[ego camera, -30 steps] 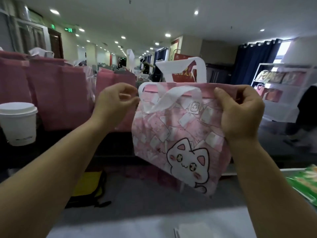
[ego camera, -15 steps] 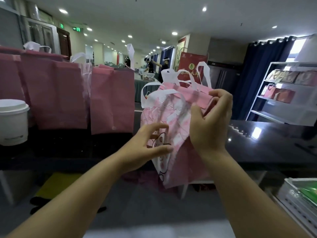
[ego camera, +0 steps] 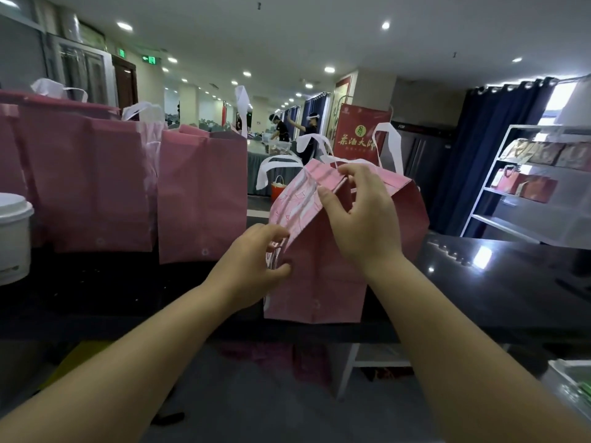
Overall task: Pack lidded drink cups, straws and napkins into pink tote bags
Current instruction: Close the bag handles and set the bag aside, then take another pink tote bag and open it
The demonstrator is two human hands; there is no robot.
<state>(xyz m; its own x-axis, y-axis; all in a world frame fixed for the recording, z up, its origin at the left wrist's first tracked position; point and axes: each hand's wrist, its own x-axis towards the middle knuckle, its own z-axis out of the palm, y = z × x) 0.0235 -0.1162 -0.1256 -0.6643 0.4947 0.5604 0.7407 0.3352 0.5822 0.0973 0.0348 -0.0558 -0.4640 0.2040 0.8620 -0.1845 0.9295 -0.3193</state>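
We are at the opening step: a flat pink tote bag [ego camera: 326, 282] is being spread so that it can take its load. It stands with its bottom edge on the dark desk [ego camera: 479, 282], just right of the middle, leaning a little toward us.

Our right hand [ego camera: 361, 219] pinches the upper rim between thumb and fingers, beside the white handles [ego camera: 388, 145]. Our left hand [ego camera: 252, 266] has its fingers curled round the side fold lower down, at the bag's left edge. Both hands grip the bag and nothing else. The mouth looks only partly parted, and we cannot tell whether anything is inside.

Other pink bags [ego camera: 201, 203] stand in a row to the left on the same desk. A white lidded cup [ego camera: 12, 238] sits at the far left edge, well apart from our bag.

As we judge it, the next move calls for drawing the two grips apart so that the side panels unfold and the base flattens. Only then will the bag stand by itself. After that one hand must let go and reach left for the cup, so the bag needs a firm footing first, or it may slump shut.
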